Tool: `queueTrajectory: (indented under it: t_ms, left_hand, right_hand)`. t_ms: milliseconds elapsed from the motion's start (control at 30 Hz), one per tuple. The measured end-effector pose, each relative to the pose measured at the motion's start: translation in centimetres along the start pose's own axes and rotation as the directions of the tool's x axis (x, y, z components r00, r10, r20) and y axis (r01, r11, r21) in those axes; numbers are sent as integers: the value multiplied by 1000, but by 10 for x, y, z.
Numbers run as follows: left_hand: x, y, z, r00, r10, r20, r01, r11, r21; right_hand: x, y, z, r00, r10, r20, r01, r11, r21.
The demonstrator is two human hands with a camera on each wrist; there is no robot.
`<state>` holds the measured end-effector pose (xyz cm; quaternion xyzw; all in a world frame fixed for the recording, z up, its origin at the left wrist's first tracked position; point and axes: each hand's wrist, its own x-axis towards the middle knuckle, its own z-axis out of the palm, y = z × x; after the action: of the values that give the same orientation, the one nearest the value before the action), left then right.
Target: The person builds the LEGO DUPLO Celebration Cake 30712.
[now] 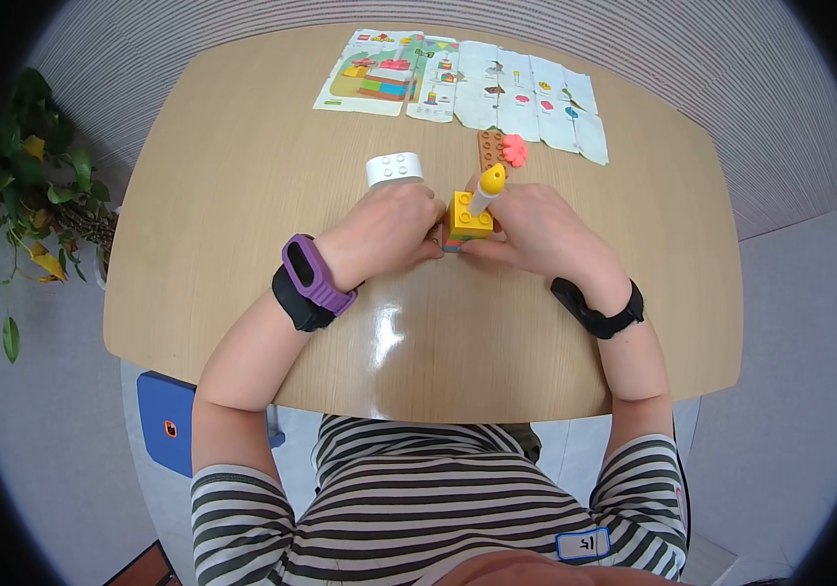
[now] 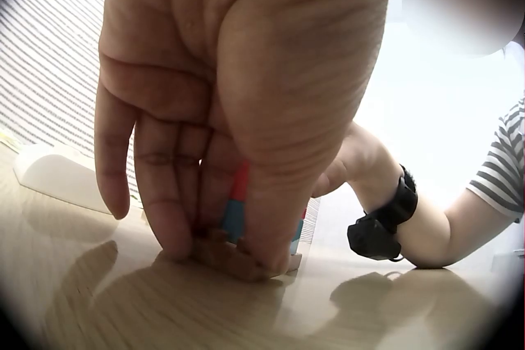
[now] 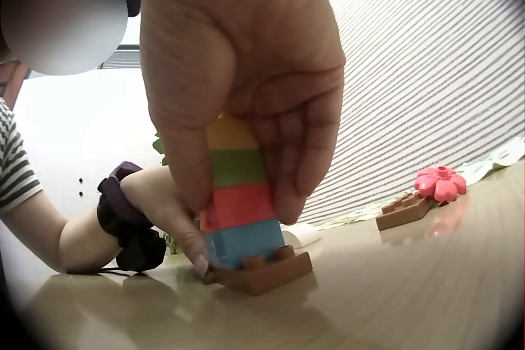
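Note:
A stack of toy bricks stands upright between the hands: yellow on top, then green, red and blue. From the yellow brick rises a white candle piece with a yellow flame. The blue brick sits over a brown studded plate at the table surface. My right hand grips the stack from the right, thumb and fingers on opposite sides. Low on the left, my left hand pinches the brown plate, with its fingertips down at the tabletop.
Beyond the left hand lies a white rounded brick. Another brown plate with a pink flower piece is behind the right hand. Printed instruction sheets spread along the table's far edge. A leafy plant stands off the left side.

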<state>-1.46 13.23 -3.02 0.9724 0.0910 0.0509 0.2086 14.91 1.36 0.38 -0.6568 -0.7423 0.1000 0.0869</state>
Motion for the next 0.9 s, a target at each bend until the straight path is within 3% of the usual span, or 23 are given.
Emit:
queueTrajectory:
  t_ms: [767,900]
  left_hand:
    - [0,2,2,1000,-15,-28,15,1000,16]
    - [0,1,4,999,-5,-43,6,1000,17]
  right_hand:
    - [-1,-1,-5,999,37,31,-36,999,-33]
    - [-3,6,2,999,-21,-42,20,1000,-19]
